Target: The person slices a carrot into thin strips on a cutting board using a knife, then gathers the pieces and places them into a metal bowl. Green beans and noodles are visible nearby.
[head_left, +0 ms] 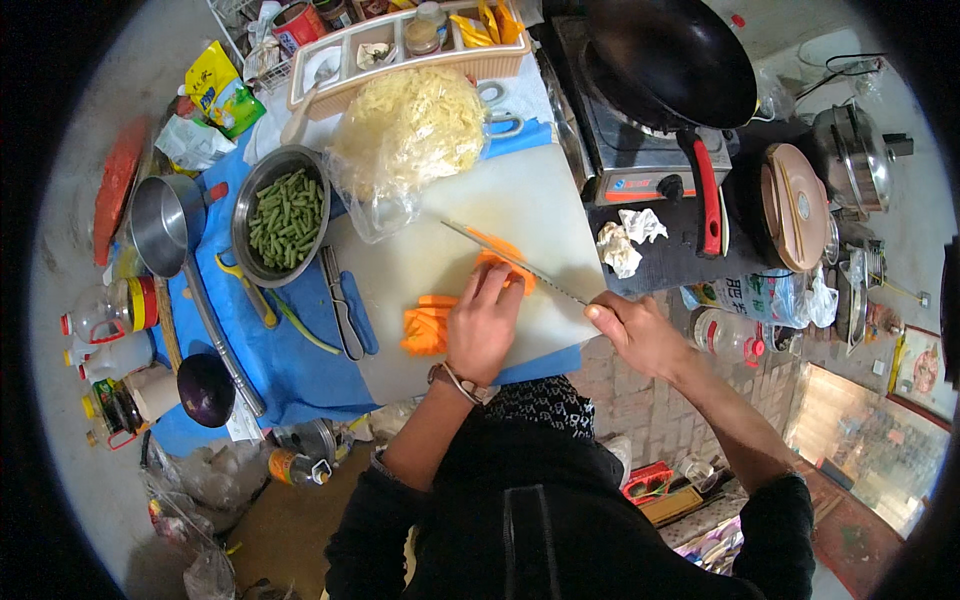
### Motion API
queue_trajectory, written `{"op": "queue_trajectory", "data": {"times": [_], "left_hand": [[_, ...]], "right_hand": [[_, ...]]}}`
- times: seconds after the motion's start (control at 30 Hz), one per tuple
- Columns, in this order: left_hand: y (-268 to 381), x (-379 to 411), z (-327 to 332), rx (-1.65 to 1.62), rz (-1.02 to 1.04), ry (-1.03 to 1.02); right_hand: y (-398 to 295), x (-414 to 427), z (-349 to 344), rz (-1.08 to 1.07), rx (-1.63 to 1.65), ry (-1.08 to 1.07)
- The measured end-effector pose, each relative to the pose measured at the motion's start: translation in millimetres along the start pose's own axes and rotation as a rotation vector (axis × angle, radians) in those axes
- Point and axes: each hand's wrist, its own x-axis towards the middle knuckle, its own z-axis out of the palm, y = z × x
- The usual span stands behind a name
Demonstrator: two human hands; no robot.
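My right hand (637, 330) is closed around the handle of a kitchen knife (517, 262), whose narrow-looking blade points up and left across orange vegetable slices (529, 281), apparently carrot. The fingertips of my left hand (487, 315) press on these slices beside the blade. A second pile of orange pieces (426, 330) lies just left of my left hand. All of this rests on a white cutting board (551, 187). At the board's left edge lies a metal peeler or folding tool (341, 304). Behind the board is a clear plastic bag of pale yellow noodle-like strips (420, 127).
A metal bowl of cut green beans (238, 225), a saucepan (161, 225) and an eggplant (205, 390) stand left. A wok (675, 60) sits on a gas stove (637, 165) at the back right, its red handle (705, 195) pointing towards me. Crumpled tissues (621, 247) lie right of the board.
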Motion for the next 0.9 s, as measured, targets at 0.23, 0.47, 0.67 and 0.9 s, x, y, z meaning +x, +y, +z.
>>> {"op": "queue_trajectory", "data": {"times": [0.23, 0.47, 0.67, 0.9], "left_hand": [[0.8, 1.5, -1.1, -0.018, -0.013, 0.005], [0.0, 0.1, -1.0, -0.056, -0.015, 0.0], [-1.7, 0.8, -0.1, -0.034, 0.0, 0.007], [0.4, 0.1, -1.6, -0.015, -0.006, 0.007]], "right_hand": [[-19.6, -21.0, -19.7, 0.112, -0.127, -0.075], [-11.7, -8.4, 8.0, 0.065, -0.159, -0.023], [-4.6, 0.5, -0.9, 0.012, 0.032, -0.025], [-17.2, -15.3, -13.0, 0.101, -0.156, -0.093]]}}
